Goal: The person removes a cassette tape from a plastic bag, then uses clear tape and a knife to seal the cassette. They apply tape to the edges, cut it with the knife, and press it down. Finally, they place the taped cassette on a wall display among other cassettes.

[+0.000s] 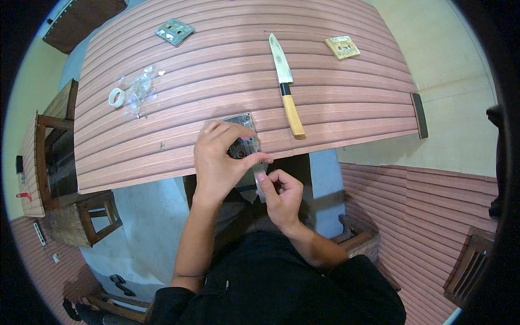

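At the table's near edge, my left hand [217, 150] grips a dark, see-through audio cassette [237, 149], its fingers and thumb curled around the right side. Part of the cassette is hidden behind that hand. Just below and to the right, my right hand [284, 197] pinches a translucent strip [261, 194], which looks like clear tape, between thumb and bent forefinger. The strip runs up to the cassette's lower right end; whether it sticks there is hard to tell. A kitchen knife [291, 109] with a pale wooden handle lies right of the cassette, blade pointing away from me.
On the wood-patterned table [219, 89] lie a grey-blue cassette [174, 31] at the far left and a yellowish cassette [343, 47] at the far right. A white ring-shaped roll [116, 97] stands beside crumpled clear plastic [141, 90]. A wooden chair [83, 219] is at the left.
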The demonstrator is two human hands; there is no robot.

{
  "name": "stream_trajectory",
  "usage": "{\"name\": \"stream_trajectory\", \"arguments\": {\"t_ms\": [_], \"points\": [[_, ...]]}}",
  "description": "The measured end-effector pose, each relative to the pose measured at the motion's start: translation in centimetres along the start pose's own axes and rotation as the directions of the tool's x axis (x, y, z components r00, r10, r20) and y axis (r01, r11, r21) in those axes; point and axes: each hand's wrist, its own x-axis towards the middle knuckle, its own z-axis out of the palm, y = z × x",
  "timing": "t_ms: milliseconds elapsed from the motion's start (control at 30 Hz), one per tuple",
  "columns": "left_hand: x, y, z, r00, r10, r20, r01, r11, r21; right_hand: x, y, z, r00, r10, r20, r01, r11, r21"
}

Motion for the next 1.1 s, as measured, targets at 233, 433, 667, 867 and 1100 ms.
{"name": "stream_trajectory", "arguments": {"t_ms": [233,433,667,867,1100], "points": [[-0.5,0.0,0.4,0.999,-0.001,-0.038,0.002,1.0,0.02,0.1,-0.1,-0.1,1.0,0.005,0.01,-0.005,1.0,0.016],[-0.6,-0.1,0.6,0.998,-0.032,-0.056,0.031,0.999,-0.018,0.1,-0.3,-0.2,1.0,0.005,0.013,-0.005,1.0,0.013],[-0.7,-0.3,-1.0,0.999,0.003,0.053,0.001,0.997,-0.083,0.2,0.0,-0.2,1.0,0.01,0.017,-0.01,1.0,0.014],[-0.2,0.4,-1.0,0.994,-0.056,0.095,0.063,0.995,-0.077,0.1,-0.1,0.1,1.0,-0.004,0.011,0.003,1.0,0.029],[-0.2,0.5,-0.4,0.988,-0.139,0.068,0.146,0.984,-0.098,0.2,-0.4,0.6,0.999,-0.019,-0.036,0.022,0.998,0.064]]}}
